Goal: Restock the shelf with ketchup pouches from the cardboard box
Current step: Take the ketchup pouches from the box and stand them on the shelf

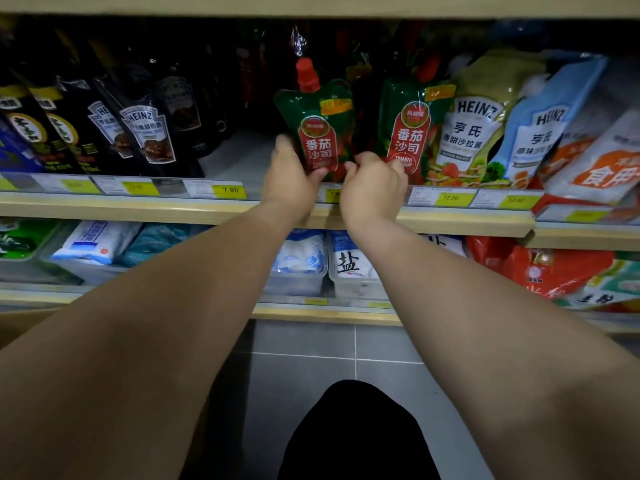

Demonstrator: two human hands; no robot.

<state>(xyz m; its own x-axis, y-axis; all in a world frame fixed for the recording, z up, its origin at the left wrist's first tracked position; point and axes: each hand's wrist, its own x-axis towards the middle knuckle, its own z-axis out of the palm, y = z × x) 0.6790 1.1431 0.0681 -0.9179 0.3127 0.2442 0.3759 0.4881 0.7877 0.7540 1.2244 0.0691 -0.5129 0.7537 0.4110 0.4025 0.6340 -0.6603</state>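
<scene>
A green ketchup pouch [320, 126] with a red cap and red label stands upright at the front of the middle shelf [214, 207]. My left hand [289, 174] grips its lower left edge. My right hand [374, 183] is closed on its lower right corner. A second, matching ketchup pouch [410, 129] stands just to the right, behind my right hand. A corner of the cardboard box [20, 323] shows at the far left, below the shelves; its inside is hidden.
Dark Heinz sauce pouches [145, 133] fill the shelf to the left, with a bare gap beside the ketchup. White and blue Heinz salad dressing pouches [474, 133] lean on the right. Salt bags in bins [349, 265] sit on the lower shelf. Grey tiled floor [311, 348] lies below.
</scene>
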